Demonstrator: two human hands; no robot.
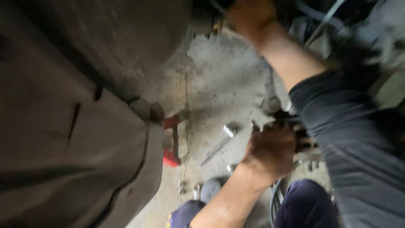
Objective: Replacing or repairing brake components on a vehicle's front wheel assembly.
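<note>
no packages, labels, signs or screens visible in the head view; frame blurred throughout.

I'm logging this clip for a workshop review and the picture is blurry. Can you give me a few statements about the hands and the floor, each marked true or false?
1. The left hand is down at a dark greasy part. True.
2. The right hand rests flat on the floor. False: it reaches up to parts at the top of the view.
3. A long metal tool lies on the concrete floor. True.
4. The left hand holds the long metal tool. False: the tool lies apart from it.
5. A red object sits beside the large dark body panel. True.
</note>
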